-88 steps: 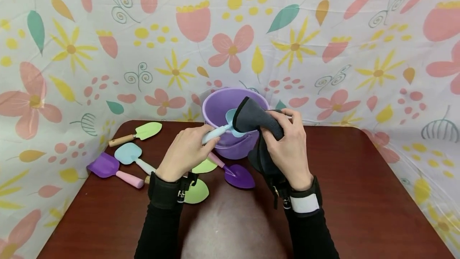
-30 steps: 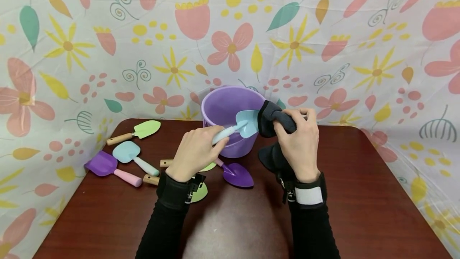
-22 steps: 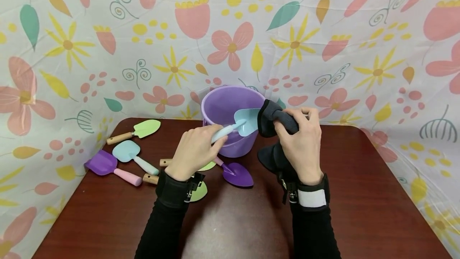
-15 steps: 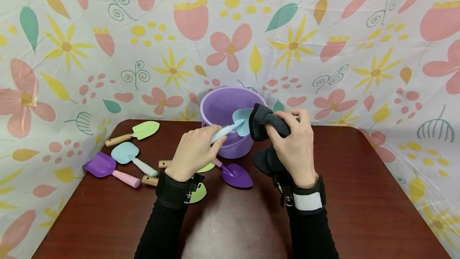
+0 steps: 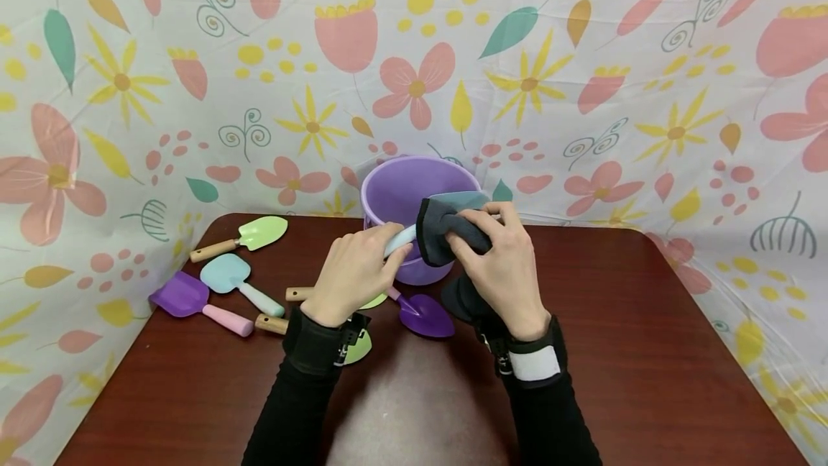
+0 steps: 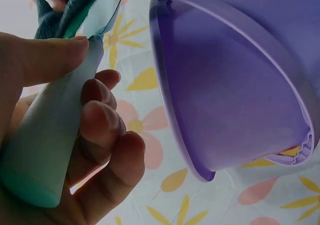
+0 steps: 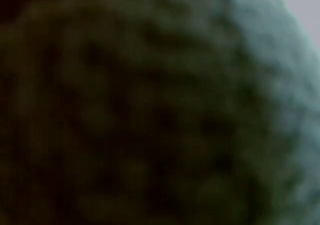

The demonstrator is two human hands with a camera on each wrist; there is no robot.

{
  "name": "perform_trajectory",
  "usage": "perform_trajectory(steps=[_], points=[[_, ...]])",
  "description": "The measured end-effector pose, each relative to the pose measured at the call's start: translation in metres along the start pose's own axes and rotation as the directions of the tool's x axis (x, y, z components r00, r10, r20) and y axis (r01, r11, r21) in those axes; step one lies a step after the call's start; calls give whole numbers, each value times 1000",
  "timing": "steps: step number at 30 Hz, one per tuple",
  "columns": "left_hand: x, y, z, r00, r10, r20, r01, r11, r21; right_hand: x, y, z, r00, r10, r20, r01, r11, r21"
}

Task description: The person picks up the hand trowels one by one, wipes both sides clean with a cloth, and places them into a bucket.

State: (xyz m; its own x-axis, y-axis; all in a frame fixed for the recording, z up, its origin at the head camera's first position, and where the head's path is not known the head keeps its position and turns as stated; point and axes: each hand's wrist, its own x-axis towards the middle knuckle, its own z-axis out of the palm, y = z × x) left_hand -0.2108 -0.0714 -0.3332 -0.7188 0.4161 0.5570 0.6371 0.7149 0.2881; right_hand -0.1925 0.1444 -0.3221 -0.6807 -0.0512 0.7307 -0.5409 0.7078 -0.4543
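Gripping a pale blue trowel (image 5: 400, 239) by its handle, the left hand (image 5: 352, 268) appears near the centre of the head view, its fingers curled round the grip. That handle looks smooth and thick, with a greener butt at the lower left of the left wrist view, narrowing upward to a slim neck at the blade. Mid-frame, a dark grey cloth (image 5: 440, 236) with a black edge hides much of the blade, whose light blue rim shows above it. The right hand (image 5: 504, 265) pinches the cloth, fingers bent. Just behind stands a purple bucket (image 5: 401, 189) on the reddish-brown worktop (image 5: 647, 344).
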Motion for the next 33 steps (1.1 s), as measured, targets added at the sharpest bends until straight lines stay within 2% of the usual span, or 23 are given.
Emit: perform_trajectory(steps=[5, 12, 19, 23, 33], points=[[0, 5, 4, 999, 42, 2, -42, 999, 22, -1, -2, 5, 1000, -6, 27, 8, 999, -39], [0, 12, 12, 995, 92, -21, -91, 994, 56, -1, 2, 4, 999, 20, -30, -23, 996, -87], [0, 14, 14, 992, 118, -41, -115, 991, 62, 0, 9, 1, 996, 59, -68, -65, 994, -88], [0, 13, 13, 992, 121, -36, -119, 991, 69, 2, 14, -3, 992, 79, -95, -87, 992, -88], [-1, 8, 9, 997, 83, -6, -83, 996, 45, 3, 27, -14, 983, 117, -140, -127, 990, -64]])
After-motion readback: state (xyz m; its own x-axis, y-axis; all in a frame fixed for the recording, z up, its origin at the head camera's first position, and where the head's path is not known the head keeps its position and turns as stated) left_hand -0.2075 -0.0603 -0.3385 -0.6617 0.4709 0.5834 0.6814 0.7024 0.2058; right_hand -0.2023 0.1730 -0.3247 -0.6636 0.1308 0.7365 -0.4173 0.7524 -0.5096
